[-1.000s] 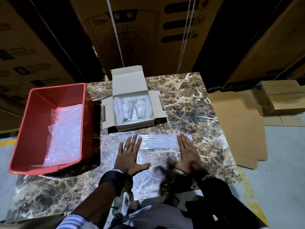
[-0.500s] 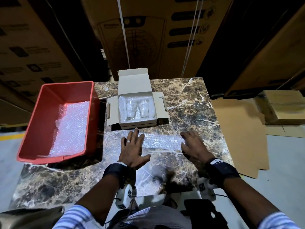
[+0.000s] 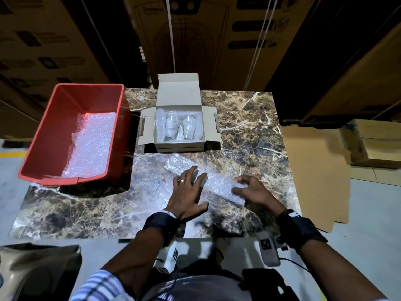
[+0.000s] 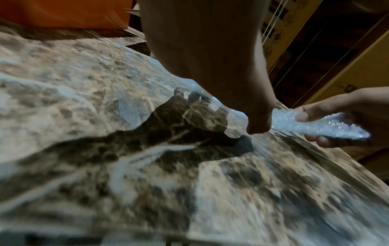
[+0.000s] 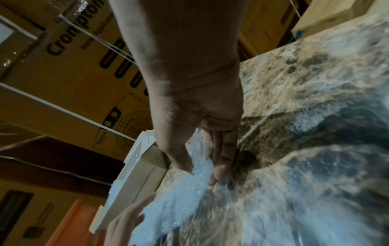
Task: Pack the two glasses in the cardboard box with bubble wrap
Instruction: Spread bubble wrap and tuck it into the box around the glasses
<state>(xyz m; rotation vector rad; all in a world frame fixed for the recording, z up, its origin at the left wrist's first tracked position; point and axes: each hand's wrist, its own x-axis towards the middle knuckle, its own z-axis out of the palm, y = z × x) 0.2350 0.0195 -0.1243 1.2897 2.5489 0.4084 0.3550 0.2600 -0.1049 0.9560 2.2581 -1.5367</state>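
Note:
An open cardboard box (image 3: 207,127) stands at the back middle of the marble table, lined with bubble wrap. Two clear glasses (image 3: 172,128) (image 3: 189,128) lie inside it. In front of the box a sheet of bubble wrap (image 3: 217,184) lies on the table. My left hand (image 3: 188,190) presses flat on that sheet with spread fingers. My right hand (image 3: 249,189) pinches the sheet's right end between thumb and fingers and lifts it, as the left wrist view shows (image 4: 328,128) and the right wrist view shows (image 5: 200,168).
A red plastic tub (image 3: 50,135) with more bubble wrap (image 3: 91,146) inside stands on the table's left side. Flat cardboard sheets (image 3: 312,170) and a stack of boxes (image 3: 373,142) lie on the floor to the right. Large cartons rise behind the table.
Both hands lay flat on the sheet before. My right hand has curled and taken hold of the sheet's right end, raising it. The left hand has shifted slightly right and stays flat.

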